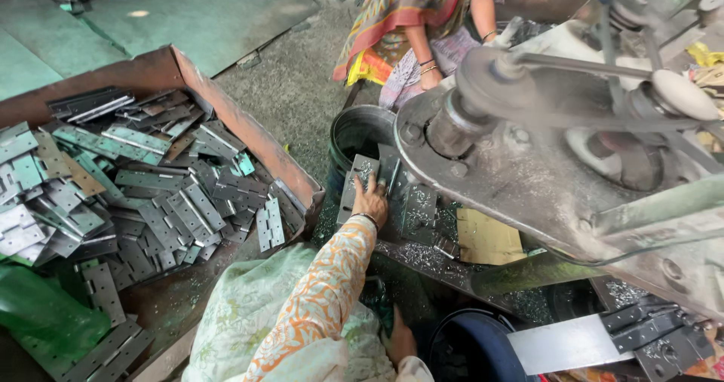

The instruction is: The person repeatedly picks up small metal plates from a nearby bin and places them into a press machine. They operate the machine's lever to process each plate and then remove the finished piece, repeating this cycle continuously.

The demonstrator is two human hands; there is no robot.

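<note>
**At the machine bed: one hand on a hinge plate**

Under the big grey machine point(543, 171), the person's left hand point(369, 199) lies spread and flat over a hinge plate point(358, 182) that rests on the machine bed, just beside a dark round bucket point(354, 137). The fingers are pressing down on the plate, not wrapped around it. The right hand point(400, 340) sits low near the lap, beside a dark blue tub point(467, 348); its fingers are hidden from this view, so I cannot tell whether they are loose or closed.

As a judgement, the step goes best with the plate kept flat and square under the palm, fingertips kept clear of the spinning wheel point(483, 88) overhead, and metal chips point(422, 254) brushed away so that the plate seats evenly.

Every hinge is thin stamped steel, dull grey, with a row of punched holes and a rolled knuckle down the middle; the edges look sharp. A rusty brown tray point(226, 103) to the left holds a loose heap of hinges point(151, 193), some shining, some greenish. More finished ones lie on a pale metal chute point(573, 344) at lower right. Bright filings dust the bed like glitter. A second person's arm point(422, 58), with bangles and a patterned cloth, shows across the machine.
</note>
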